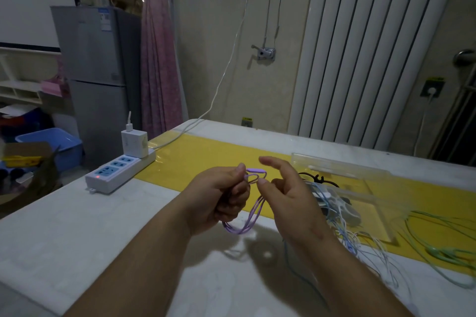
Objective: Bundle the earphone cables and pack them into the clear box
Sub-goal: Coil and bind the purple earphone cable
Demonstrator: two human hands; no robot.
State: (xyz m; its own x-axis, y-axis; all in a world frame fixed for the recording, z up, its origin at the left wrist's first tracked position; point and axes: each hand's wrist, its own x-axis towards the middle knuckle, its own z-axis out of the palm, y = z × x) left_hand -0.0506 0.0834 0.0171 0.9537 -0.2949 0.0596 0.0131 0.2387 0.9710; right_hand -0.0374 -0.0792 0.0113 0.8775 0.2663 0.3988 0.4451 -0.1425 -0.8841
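blue-white cables loose on counter, right | left hand grips purple earphone cable, loops hanging above counter | right hand fingers spread, thumb at loop top | clear box just behind | power strip far left

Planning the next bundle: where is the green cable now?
In the head view the green cable lies loose at the far right of the table, partly on the yellow mat, just right of the clear box.
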